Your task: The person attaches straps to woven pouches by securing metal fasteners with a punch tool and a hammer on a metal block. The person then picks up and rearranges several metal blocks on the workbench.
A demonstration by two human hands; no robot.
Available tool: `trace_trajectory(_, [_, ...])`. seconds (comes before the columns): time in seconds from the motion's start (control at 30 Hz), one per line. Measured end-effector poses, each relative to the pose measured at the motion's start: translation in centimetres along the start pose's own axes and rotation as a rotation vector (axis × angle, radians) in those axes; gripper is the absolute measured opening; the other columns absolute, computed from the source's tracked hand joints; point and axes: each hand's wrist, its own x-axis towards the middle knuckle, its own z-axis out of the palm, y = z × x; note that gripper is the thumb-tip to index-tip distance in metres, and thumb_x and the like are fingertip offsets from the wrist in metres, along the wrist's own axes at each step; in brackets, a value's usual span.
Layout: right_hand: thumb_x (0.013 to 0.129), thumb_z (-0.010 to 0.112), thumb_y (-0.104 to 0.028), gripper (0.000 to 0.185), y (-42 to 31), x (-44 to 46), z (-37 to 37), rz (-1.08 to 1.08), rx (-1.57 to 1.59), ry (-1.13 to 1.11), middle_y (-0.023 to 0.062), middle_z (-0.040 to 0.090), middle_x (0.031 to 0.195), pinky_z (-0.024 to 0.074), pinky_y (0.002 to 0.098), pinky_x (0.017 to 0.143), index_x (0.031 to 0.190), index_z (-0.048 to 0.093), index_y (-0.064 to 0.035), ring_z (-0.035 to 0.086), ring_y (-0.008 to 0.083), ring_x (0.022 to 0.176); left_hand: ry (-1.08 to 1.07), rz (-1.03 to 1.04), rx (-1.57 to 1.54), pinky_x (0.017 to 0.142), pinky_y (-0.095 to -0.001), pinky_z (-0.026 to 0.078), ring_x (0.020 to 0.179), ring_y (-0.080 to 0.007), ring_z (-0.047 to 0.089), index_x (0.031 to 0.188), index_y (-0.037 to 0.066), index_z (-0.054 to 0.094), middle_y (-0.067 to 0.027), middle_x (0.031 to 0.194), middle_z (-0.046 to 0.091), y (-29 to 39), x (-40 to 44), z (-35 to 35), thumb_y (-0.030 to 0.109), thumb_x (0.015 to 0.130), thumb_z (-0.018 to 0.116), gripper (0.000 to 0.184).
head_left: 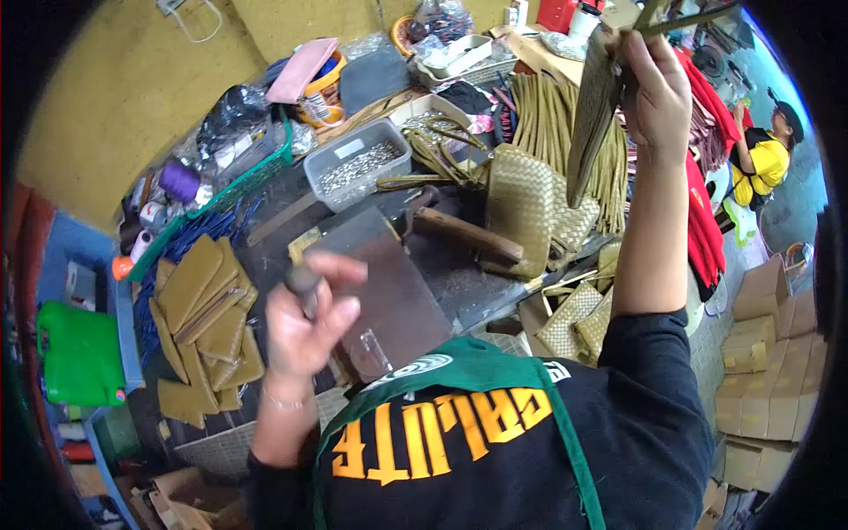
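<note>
My right hand (658, 93) is raised at the upper right, its fingers closed on a flat olive woven bag (594, 128) seen nearly edge-on. A thin olive strap (698, 19) sticks out above that hand. Over the left of the bench, my left hand (309, 322) is curled round a short grey cylindrical tool (305, 284); motion blurs its shape. Beneath and right of it lies a dark brown slab (397, 283). A wooden mallet (466, 237) rests beyond the slab, against a gold woven bag (519, 208).
Tan woven pouches (208, 318) are piled at left. A clear plastic box (358, 168) of small metal parts stands behind the slab. Olive straps (548, 110) hang in a bundle. A person in yellow (770, 163) sits at far right, above stacked cardboard boxes (764, 353).
</note>
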Motion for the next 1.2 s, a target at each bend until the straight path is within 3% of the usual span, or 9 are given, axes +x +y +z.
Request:
trace_trajectory(0.17, [0.086, 0.049, -0.016, 0.02, -4.0, -3.7, 14.2, 0.051, 0.52, -0.441, 0.0044, 0.057, 0.086, 0.0412, 0.0248, 0.072, 0.098, 0.053, -0.0008, 0.053, 0.0116, 0.079, -0.05, 0.481, 0.167, 0.093, -0.0391, 0.034, 0.108, -0.0277, 0.046, 0.063, 0.009, 0.041, -0.019, 0.115, 0.048, 6.6, 8.4, -2.7, 0.033, 0.072, 0.066, 0.035])
trace_trajectory(0.23, [0.085, 0.052, -0.018, 0.017, -4.3, -6.2, 18.7, 0.23, 0.459, -0.333, 0.0004, 0.057, 0.084, 0.0397, 0.0233, 0.069, 0.096, 0.055, -0.0056, 0.051, 0.009, 0.077, -0.089, 0.409, 0.093, 0.09, -0.0335, 0.035, 0.107, -0.0211, 0.046, 0.06, 0.009, 0.035, -0.0121, 0.107, 0.054, 7.0, 8.9, -4.5, 0.026, 0.073, 0.067, 0.039])
trace_trajectory(0.33, [0.079, 0.061, -0.013, 0.011, -3.4, -9.6, 23.4, 0.553, 0.872, -0.215, 0.0006, 0.057, 0.075, 0.0369, 0.018, 0.059, 0.08, 0.054, -0.0047, 0.047, 0.0048, 0.065, -0.148, 0.234, -0.051, 0.085, -0.0308, 0.039, 0.099, -0.016, 0.05, 0.061, 0.009, 0.035, -0.0075, 0.102, 0.056, 3.3, 6.6, -8.1, 0.016, 0.069, 0.072, 0.038])
trace_trajectory(0.43, [0.078, 0.061, -0.01, 0.009, -2.1, -12.5, 26.3, 0.863, 0.982, -0.232, 0.0004, 0.056, 0.073, 0.0368, 0.018, 0.055, 0.081, 0.054, -0.0068, 0.047, 0.0058, 0.059, 0.076, -0.02, 0.05, 0.061, -0.0203, 0.035, 0.065, -0.0052, 0.038, 0.06, 0.012, 0.032, 0.008, 0.067, 0.041, -1.5, 2.0, -8.6, 0.005, 0.065, 0.072, 0.04])
trace_trajectory(0.57, [0.079, 0.061, -0.016, 0.014, 0.1, -14.8, 27.5, 1.062, 0.817, -0.318, 0.0003, 0.054, 0.067, 0.0357, 0.019, 0.048, 0.078, 0.054, -0.0046, 0.046, 0.0069, 0.053, 0.207, -0.058, -0.271, 0.061, -0.0239, 0.042, 0.068, -0.0091, 0.05, 0.059, 0.011, 0.033, -0.0051, 0.074, 0.056, -4.3, -1.4, -8.2, 0.0, 0.069, 0.063, 0.034])
trace_trajectory(0.77, [0.082, 0.058, -0.021, 0.015, 2.3, -15.5, 28.2, 1.01, 0.824, -0.298, 0.0036, 0.057, 0.074, 0.0361, 0.019, 0.051, 0.084, 0.048, -0.01, 0.046, 0.0076, 0.056, 0.126, -0.255, -0.514, 0.057, -0.0269, 0.047, 0.061, -0.0168, 0.056, 0.062, 0.009, 0.039, -0.0115, 0.073, 0.058, -7.2, -3.7, -9.9, 0.006, 0.072, 0.055, 0.02])
trace_trajectory(0.9, [0.083, 0.056, -0.02, 0.017, 3.5, -16.4, 28.2, 0.965, 0.819, -0.323, 0.005, 0.057, 0.074, 0.0358, 0.0171, 0.048, 0.088, 0.046, -0.0081, 0.046, 0.0071, 0.055, -0.032, -0.305, -0.745, 0.052, -0.0256, 0.038, 0.056, -0.0164, 0.049, 0.063, 0.009, 0.037, -0.0127, 0.066, 0.053, -8.4, -3.7, -11.1, 0.011, 0.07, 0.048, 0.014])
trace_trajectory(1.1, [0.082, 0.058, -0.016, 0.016, 3.3, -18.3, 26.0, 1.235, 0.93, -0.364, 0.006, 0.058, 0.073, 0.0393, 0.0162, 0.045, 0.091, 0.048, -0.0088, 0.05, 0.0084, 0.053, -0.083, -0.465, -0.835, 0.044, -0.0239, 0.041, 0.05, -0.0163, 0.05, 0.069, 0.006, 0.042, -0.0111, 0.06, 0.051, -7.1, -4.4, -9.7, 0.008, 0.073, 0.048, 0.008])
trace_trajectory(1.2, [0.081, 0.058, -0.015, 0.017, 3.5, -20.0, 24.2, 1.24, 0.993, -0.281, 0.0074, 0.059, 0.076, 0.0419, 0.0171, 0.048, 0.093, 0.048, -0.0086, 0.052, 0.0094, 0.055, -0.031, -0.494, -0.576, 0.047, -0.0233, 0.042, 0.053, -0.0136, 0.051, 0.069, 0.005, 0.046, -0.0065, 0.062, 0.051, -6.2, -4.4, -8.3, 0.008, 0.075, 0.052, 0.009])
